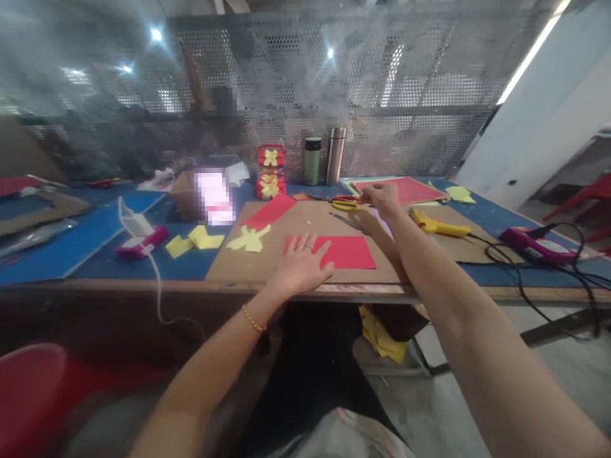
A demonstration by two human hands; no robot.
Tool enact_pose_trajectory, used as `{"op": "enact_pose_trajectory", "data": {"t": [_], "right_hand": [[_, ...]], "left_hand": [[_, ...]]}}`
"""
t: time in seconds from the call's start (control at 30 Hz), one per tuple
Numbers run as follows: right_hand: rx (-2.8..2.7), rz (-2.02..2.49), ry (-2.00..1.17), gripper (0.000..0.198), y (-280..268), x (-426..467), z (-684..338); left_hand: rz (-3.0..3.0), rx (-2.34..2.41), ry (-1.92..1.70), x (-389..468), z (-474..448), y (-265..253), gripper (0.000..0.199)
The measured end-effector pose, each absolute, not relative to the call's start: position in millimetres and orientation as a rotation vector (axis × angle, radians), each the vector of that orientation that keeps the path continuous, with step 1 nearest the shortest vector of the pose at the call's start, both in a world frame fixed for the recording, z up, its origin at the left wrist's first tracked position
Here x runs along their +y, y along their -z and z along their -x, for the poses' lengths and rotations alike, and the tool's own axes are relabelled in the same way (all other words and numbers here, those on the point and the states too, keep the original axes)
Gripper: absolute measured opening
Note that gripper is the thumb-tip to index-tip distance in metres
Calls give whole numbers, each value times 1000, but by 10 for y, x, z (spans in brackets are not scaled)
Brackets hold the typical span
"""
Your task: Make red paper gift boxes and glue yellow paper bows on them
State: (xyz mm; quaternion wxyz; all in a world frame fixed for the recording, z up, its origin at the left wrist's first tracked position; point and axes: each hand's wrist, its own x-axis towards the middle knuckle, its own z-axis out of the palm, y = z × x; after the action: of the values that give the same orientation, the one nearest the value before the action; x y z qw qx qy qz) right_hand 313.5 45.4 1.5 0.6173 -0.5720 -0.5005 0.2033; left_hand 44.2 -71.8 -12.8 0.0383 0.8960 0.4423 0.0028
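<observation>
My left hand [303, 264] lies flat with fingers spread on a red paper rectangle [354, 253], pressing it against the brown cardboard sheet [238, 264]. My right hand [384, 198] is raised farther back with its fingers curled together; whatever may be between the fingertips is hidden. Just left of those fingertips lie scissors with yellow handles [344, 205]. A thin grey tool [350, 222] rests on the cardboard between my hands. Left of the red rectangle are a yellow paper bow shape [250, 238] and another red paper strip [271, 212].
A yellow glue gun [442, 226] with a black cord lies at right, near a purple power strip [539, 245]. At the back stand a green flask [312, 161], a steel flask [336, 156] and stacked red boxes [270, 184]. A lit phone [216, 197] leans at left.
</observation>
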Motion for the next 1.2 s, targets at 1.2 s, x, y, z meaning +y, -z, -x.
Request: {"op": "enact_pose_trajectory", "data": {"t": [1.2], "right_hand": [[-993, 1290, -494, 51, 183, -3602, -3363]], "left_hand": [[-2833, 1360, 5, -573, -505, 114, 73]]}}
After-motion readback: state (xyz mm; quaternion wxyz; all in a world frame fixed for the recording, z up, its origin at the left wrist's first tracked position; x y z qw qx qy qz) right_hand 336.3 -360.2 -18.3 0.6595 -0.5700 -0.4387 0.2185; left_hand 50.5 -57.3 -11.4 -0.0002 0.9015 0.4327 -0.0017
